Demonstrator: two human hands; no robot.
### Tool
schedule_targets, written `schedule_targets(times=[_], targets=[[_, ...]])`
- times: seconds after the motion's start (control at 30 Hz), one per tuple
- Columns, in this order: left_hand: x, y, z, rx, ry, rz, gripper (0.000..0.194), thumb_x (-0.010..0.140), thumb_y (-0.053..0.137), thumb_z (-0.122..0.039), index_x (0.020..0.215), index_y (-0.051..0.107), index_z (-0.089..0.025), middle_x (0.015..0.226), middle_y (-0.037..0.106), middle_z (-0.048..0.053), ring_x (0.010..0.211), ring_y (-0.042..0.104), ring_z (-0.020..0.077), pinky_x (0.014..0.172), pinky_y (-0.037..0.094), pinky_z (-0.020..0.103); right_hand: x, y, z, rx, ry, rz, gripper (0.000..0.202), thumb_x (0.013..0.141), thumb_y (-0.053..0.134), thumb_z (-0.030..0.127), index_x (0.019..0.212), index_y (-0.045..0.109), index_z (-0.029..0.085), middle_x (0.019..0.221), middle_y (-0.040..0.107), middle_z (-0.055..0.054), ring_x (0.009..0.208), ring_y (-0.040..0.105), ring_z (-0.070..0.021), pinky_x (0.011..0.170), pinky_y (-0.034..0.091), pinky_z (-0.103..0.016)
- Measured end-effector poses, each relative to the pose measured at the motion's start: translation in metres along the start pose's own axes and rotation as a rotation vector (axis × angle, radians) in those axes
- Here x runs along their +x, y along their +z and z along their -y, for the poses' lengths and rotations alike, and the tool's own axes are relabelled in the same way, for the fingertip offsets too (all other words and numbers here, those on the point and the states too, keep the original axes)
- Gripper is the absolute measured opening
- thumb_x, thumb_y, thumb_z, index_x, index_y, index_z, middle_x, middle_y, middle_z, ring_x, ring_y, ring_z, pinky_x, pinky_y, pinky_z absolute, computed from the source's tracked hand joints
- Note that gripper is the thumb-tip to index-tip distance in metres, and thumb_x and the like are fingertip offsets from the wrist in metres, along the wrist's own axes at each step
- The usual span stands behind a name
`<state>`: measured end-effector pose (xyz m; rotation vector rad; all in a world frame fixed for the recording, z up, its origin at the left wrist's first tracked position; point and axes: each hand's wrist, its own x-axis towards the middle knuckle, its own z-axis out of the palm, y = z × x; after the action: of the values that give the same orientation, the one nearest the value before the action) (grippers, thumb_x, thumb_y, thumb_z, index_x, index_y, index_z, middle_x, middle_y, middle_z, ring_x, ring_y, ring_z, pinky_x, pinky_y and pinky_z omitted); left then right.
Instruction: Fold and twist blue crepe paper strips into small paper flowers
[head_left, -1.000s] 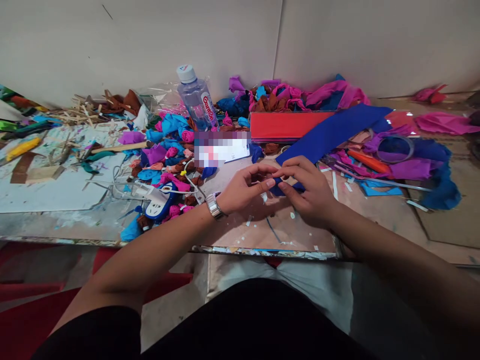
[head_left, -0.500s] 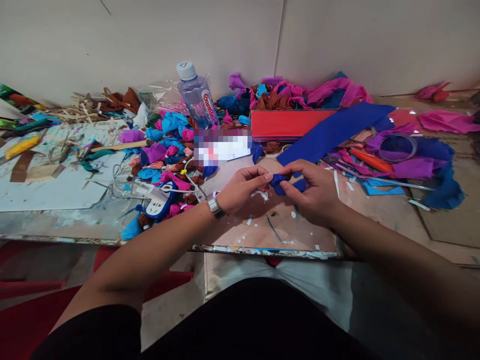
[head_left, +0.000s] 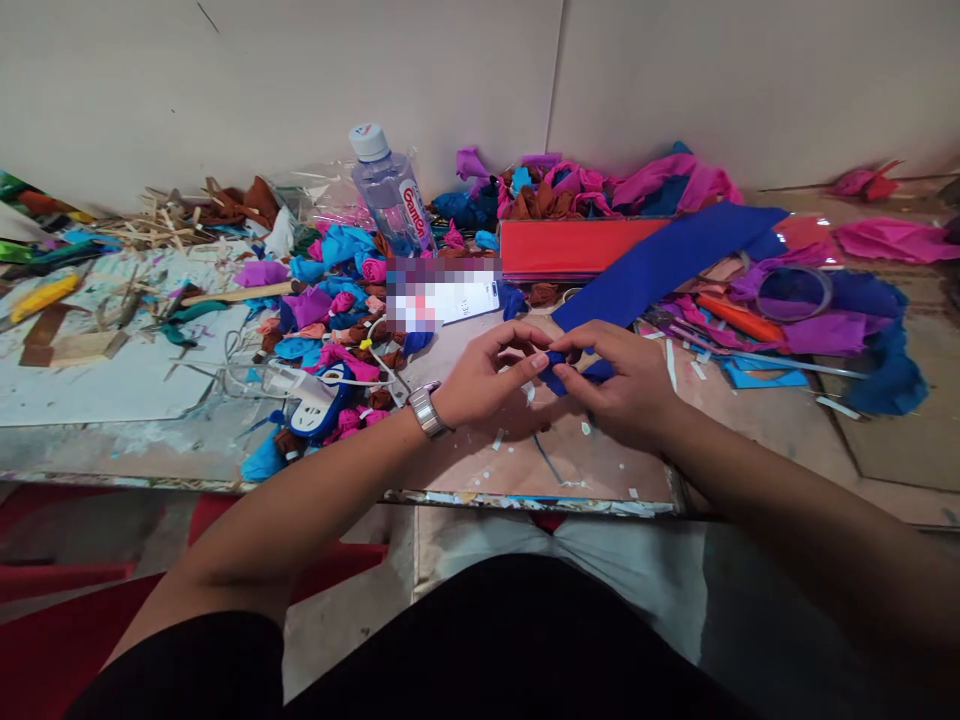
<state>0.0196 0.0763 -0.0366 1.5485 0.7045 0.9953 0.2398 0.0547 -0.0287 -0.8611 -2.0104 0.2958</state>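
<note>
While left hand (head_left: 487,380), right hand (head_left: 628,387) pinch blue piece (head_left: 552,379), table edge (head_left: 525,502) lies apart.

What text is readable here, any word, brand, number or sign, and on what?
"Ganten": bottle label, red lettering, tilted.
Phone: sideways digits, seemingly ending "36"; too small to be sure. The rest is pixelated.
Bottle cap: red-and-blue mark, too blurred to read.
</note>
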Motion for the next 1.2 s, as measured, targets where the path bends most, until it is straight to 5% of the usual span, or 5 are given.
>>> schedule_targets(times=[0.47,0.7,1.2], targets=[[0.0019,-0.0035,0.0053,-0.093,-0.038,0.018,0.038,0.09,0.082,-0.051,0.108,0.078,-0.018,0.107,0.08,0.008,0.092,0.073,0.018,0.086,0.058,0.032,0.0019,-0.006,0.0008,-0.06,-0.043,0.037,0.028,0.099,0.072,0.043,0.124,0.069,0.03,0.096,0.076,-0.002,0.088,0.072,-0.0234,0.085,0.052,-0.041],[0.0003,-0.0022,0.002,-0.141,-0.063,-0.012,0.034,0.091,0.082,-0.05,0.105,0.078,-0.019,0.104,0.078,0.006,0.087,0.072,0.0157,0.084,0.058,0.032,0.0005,-0.0055,-0.0039,-0.055,-0.032,-0.024,0.017,0.096,0.077,0.042,0.103,0.071,0.027,0.093,0.079,-0.002,0.085,0.073,-0.0233,0.089,0.048,-0.045],[0.0003,-0.002,-0.0003,-0.017,0.002,0.005,0.039,0.092,0.078,-0.056,0.103,0.081,-0.018,0.098,0.08,0.007,0.086,0.073,0.018,0.083,0.058,0.032,0.0013,-0.0014,-0.0026,-0.073,-0.043,-0.055,0.014,0.099,0.073,0.041,0.094,0.071,0.028,0.088,0.081,-0.001,0.081,0.073,-0.0228,0.089,0.048,-0.047]])
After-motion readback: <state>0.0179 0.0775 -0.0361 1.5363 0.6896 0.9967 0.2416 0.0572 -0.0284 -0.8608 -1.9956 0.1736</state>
